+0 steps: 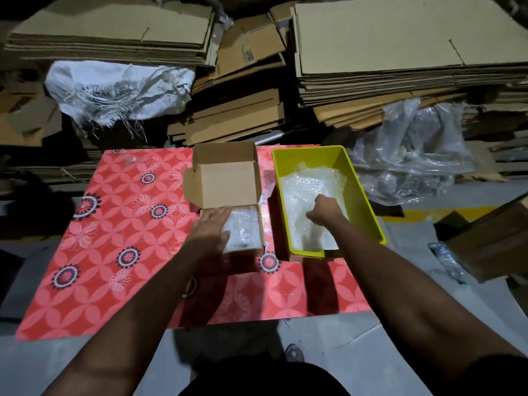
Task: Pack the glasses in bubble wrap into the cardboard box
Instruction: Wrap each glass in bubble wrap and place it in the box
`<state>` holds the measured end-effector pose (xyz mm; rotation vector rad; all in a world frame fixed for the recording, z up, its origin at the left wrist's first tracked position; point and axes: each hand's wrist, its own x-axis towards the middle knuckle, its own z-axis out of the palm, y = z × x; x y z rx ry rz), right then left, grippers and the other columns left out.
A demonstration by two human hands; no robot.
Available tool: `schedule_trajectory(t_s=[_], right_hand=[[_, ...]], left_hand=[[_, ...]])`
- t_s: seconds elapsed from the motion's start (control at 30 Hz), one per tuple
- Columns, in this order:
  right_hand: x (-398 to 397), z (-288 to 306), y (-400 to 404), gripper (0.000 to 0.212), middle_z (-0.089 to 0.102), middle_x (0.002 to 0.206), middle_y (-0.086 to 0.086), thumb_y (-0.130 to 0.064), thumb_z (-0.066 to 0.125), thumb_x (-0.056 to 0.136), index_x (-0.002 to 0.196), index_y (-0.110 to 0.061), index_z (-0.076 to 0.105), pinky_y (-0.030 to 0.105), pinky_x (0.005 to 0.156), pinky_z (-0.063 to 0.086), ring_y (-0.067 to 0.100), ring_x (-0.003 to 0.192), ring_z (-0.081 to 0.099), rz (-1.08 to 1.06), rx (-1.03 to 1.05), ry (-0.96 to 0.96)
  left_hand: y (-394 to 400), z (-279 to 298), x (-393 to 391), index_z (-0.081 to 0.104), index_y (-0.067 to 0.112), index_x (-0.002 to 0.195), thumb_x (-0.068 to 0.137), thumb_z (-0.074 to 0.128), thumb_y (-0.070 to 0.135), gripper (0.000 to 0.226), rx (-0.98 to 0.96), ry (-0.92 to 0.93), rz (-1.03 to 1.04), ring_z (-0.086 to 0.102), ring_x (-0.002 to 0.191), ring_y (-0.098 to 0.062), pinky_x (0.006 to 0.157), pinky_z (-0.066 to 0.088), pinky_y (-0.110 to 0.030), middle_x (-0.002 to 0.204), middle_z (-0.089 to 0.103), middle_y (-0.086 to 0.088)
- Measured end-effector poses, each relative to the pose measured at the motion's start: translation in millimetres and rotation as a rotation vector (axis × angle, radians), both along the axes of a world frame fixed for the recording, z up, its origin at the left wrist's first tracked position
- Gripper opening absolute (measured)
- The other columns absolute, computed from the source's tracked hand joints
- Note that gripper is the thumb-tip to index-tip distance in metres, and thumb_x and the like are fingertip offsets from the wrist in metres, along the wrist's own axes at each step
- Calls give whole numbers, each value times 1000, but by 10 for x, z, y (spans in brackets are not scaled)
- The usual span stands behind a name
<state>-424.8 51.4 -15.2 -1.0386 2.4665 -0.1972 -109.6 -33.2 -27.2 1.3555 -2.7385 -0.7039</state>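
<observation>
- The person is leaning over a low tabletop [94, 252] covered in a red flowered cloth, both bare forearms reaching forward from the near edge.
- The left hand [210, 231] is lying flat and open, palm down, over the near-left part of the small cardboard box [228, 201], its fingers resting on a bubble-wrapped bundle [245, 230] already sitting inside.
- The right hand [324, 210] is curling its fingers down into the loose bubble wrap [308, 184] piled in the yellow bin [363, 192] just beside the box; it looks to be closing on a piece, but whether it is holding a wrapped glass or only wrap cannot be told.
- To do this step well, I would be keeping the left hand pressing lightly so the box is not sliding while the right lifts; the lift should be straight up, clear of the bin wall, before crossing over.
- The next piece probably needs setting down beside the packed bundle, not dropped, since glass under thin wrap is likely fragile.
- The bundle is showing as a cloudy, glossy white mass with a small dark spot; no glass outline is readable through it.
- The box lid [225, 161] is standing open at the far side, flaps out, leaving the mouth free.
- Beyond, flattened cardboard stacks [400, 52] are filling the background.
</observation>
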Motion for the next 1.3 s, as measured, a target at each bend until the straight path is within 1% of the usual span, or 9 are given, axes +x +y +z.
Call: schedule_trajectory(t_s=[0.13, 0.3, 0.43, 0.57, 0.77, 0.93, 1.13, 1.23, 1.3], right_hand=[[-229, -291, 93, 58, 50, 136, 20, -27, 70, 89, 136, -9, 40, 40, 96, 48, 38, 128, 50, -42, 79, 61], [-306, -384, 80, 83, 58, 132, 19, -34, 88, 75, 135, 0, 41, 38, 83, 52, 35, 122, 60, -221, 33, -72], [-330, -393, 105, 53, 69, 113, 11, -36, 87, 73, 110, -5, 65, 29, 67, 49, 31, 105, 69, -200, 94, -97], [-273, -288, 71, 14, 67, 101, 9, -26, 78, 82, 88, -21, 66, 21, 55, 40, 27, 88, 67, -302, -219, -183], [-152, 31, 194, 26, 56, 86, -1, -18, 69, 87, 103, -27, 50, 33, 61, 42, 23, 72, 52, -302, -661, -280], [-20, 386, 375, 60, 59, 123, -3, -14, 84, 77, 124, -29, 48, 25, 68, 42, 19, 90, 59, -193, -910, -175], [139, 517, 466, 9, 73, 94, -4, -25, 79, 84, 89, -21, 73, 22, 71, 47, 16, 87, 69, -106, -741, -82], [266, 585, 567, 18, 74, 117, -10, -35, 72, 90, 105, -26, 77, 12, 84, 43, 6, 109, 65, -73, -796, -1], [375, 738, 611, 18, 75, 110, -12, -27, 70, 91, 107, -31, 77, 9, 85, 45, 1, 104, 66, -41, -880, -48]], left_hand=[[137, 7, -89, 30, 15, 157, 84, 45, 33, 77, -36, 61, 22, 33, 141, -33, 116, 32, -46, 160, 37, -5], [202, 32, -125, 33, 7, 155, 83, 49, 30, 76, -44, 79, 51, 40, 136, -40, 113, 33, -46, 156, 41, -14], [232, 71, -140, 26, 10, 157, 92, 61, 21, 75, -24, 72, 56, 33, 139, -41, 114, 31, -47, 158, 37, -14], [224, 97, -124, 26, 9, 157, 93, 62, 22, 75, -23, 115, 49, 33, 139, -38, 112, 32, -44, 157, 39, -14], [217, 274, -247, 22, 28, 159, 92, 68, 25, 81, 91, 204, 116, 39, 135, -30, 109, 33, -34, 147, 43, -17], [199, 430, -379, 28, 31, 156, 88, 75, 28, 83, 189, 417, 41, 49, 134, -17, 105, 39, -29, 146, 53, -6], [270, 616, -514, 36, 30, 152, 92, 71, 28, 69, 354, 599, 42, 59, 122, -12, 105, 47, -36, 136, 62, 5], [276, 619, -482, 40, 31, 149, 93, 70, 28, 64, 393, 632, 58, 61, 119, -10, 107, 47, -42, 132, 65, 10], [281, 668, -447, 44, 31, 147, 91, 72, 27, 63, 424, 687, 65, 62, 118, -7, 107, 47, -42, 130, 66, 11]])
